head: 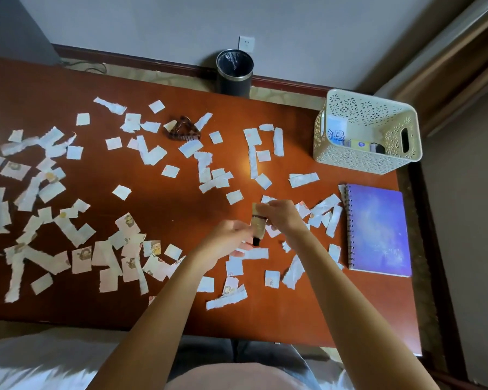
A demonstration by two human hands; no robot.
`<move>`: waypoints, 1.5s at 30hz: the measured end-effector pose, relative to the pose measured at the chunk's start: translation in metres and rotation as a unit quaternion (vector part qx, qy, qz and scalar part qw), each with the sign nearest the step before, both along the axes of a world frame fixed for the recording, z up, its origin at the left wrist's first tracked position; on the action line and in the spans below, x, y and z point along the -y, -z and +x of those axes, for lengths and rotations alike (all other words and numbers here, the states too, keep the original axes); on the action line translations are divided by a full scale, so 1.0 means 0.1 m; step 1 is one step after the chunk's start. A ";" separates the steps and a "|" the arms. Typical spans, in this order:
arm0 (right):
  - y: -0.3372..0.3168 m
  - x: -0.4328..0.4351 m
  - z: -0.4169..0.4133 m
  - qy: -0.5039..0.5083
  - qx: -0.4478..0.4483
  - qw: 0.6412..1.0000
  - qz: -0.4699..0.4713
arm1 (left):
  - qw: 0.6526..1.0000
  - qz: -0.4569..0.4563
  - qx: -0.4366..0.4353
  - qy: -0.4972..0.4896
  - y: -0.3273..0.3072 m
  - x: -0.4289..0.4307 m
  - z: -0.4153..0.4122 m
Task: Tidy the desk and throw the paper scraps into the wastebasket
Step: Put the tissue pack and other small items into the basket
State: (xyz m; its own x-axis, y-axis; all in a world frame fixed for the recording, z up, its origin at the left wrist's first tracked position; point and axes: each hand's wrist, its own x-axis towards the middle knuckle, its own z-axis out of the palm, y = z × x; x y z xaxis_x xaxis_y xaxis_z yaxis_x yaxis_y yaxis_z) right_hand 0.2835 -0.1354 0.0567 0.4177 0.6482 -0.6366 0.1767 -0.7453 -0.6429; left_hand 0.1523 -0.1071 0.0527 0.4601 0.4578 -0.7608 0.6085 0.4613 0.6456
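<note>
My right hand (282, 216) grips the little tube (257, 226), left hand (226, 243) open; it may slip before the basket (350, 161) at two o'clock.

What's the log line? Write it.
right hand: grips small beige black-capped tube | left hand: beside tube, grip unclear | torn white paper scraps: strewn on red-brown desk

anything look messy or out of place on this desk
Yes: torn paper scraps are strewn across nearly the whole desk, and a brown hair claw lies among them. The right hand holds a small tube.
</note>
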 end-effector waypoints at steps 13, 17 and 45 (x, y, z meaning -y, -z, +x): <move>0.26 -0.74 0.01 -0.008 -0.036 0.992 -0.117 | 0.986 -0.113 -0.034 -0.119 0.15 -0.46 0.03; 0.28 -0.89 -0.04 0.036 -0.047 0.997 -0.039 | 0.979 -0.094 0.001 -0.183 0.23 -0.62 0.01; 0.39 -2.24 0.00 -0.001 -0.083 0.997 0.011 | 0.875 0.407 -0.262 -0.028 0.62 -2.60 0.08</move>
State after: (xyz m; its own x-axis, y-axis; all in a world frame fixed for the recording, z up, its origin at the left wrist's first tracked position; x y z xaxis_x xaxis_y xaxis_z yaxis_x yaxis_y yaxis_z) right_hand 0.2839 0.0885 0.0177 0.3077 0.6630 -0.6825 0.0678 -0.7308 -0.6792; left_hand 0.1605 0.1527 -0.0096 0.1055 0.9566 -0.2717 0.9105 0.0169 0.4132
